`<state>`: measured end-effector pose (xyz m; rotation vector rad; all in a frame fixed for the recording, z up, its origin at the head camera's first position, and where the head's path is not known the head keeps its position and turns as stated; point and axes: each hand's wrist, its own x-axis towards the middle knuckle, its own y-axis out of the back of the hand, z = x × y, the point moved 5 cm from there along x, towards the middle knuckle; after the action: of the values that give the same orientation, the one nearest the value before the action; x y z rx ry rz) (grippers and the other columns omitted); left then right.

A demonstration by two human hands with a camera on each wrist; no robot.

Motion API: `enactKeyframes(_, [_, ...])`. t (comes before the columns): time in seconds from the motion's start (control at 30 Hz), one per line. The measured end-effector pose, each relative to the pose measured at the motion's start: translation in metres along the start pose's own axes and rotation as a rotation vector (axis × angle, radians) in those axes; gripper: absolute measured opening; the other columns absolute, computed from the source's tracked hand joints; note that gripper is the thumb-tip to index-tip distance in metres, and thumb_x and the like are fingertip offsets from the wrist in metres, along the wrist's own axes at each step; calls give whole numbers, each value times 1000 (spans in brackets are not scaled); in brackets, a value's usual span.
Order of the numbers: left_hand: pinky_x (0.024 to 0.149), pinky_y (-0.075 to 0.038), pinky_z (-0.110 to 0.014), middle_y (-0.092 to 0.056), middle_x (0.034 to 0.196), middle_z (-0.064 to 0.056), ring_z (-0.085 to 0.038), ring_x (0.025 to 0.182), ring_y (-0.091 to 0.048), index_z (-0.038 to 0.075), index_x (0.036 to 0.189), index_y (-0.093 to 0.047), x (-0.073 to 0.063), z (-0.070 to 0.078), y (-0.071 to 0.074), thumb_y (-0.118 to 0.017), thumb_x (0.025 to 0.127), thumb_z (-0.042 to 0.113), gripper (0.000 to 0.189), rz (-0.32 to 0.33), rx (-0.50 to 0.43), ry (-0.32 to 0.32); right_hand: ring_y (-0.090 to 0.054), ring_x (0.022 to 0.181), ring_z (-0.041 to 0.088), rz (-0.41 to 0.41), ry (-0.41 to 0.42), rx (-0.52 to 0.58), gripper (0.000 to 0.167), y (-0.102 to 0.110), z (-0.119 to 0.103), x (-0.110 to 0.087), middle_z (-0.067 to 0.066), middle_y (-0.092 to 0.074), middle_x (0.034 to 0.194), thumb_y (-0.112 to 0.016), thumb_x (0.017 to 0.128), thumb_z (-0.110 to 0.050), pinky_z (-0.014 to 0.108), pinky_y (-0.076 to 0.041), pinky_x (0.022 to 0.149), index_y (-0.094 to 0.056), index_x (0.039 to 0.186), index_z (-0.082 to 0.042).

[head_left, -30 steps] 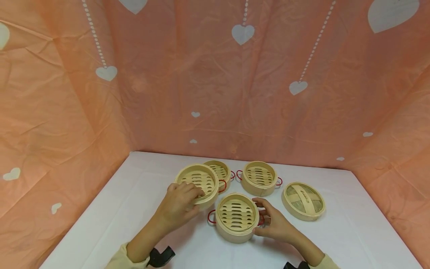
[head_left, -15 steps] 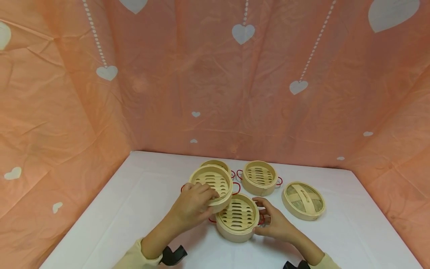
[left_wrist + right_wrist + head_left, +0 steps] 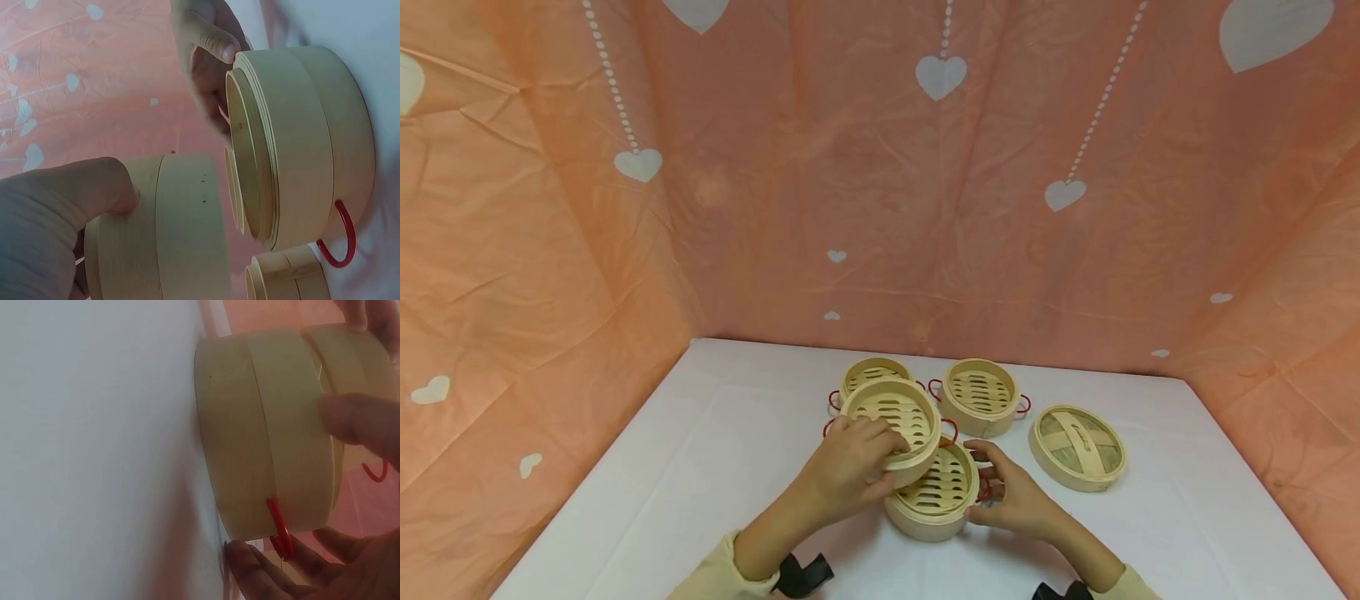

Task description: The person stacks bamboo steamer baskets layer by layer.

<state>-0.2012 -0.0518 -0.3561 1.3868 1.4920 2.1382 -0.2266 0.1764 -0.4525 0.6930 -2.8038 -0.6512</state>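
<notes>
Bamboo round red-handled basket (image 3: pixel 897 408), raised in left grip (image 3: pixel 853 460). Right grip (image 3: pixel 1009 498) holds matching round bamboo basket (image 3: pixel 936 498) below.

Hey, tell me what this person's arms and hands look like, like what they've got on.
Both the left hand and the right hand are bare, with no gloves. The left sleeve and right sleeve are pale cream. A chunky black piece sits by the left cuff; another black piece by the right is partly cut off.
</notes>
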Motion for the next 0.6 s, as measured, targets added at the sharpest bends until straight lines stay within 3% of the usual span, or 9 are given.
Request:
enactKeyframes(0.17, [76,-36,-28,-61,92,12,-9,85,-55,23,98,-65,1,3,-3,-74,67,19,32,-22,-23,12,-58,113,36,3,6,-10,86,0,-1,0,26,-45,135,-81,72,-14,23,-53,83,-32,143,-4])
enactKeyframes(0.6, [75,-36,-27,-62,93,12,-8,85,-55,23,100,-65,5,16,-12,-73,69,19,32,-52,-38,-29,-56,115,39,-7,18,17,86,1,-2,-1,28,-44,136,-80,74,-15,26,-54,83,-31,143,-2])
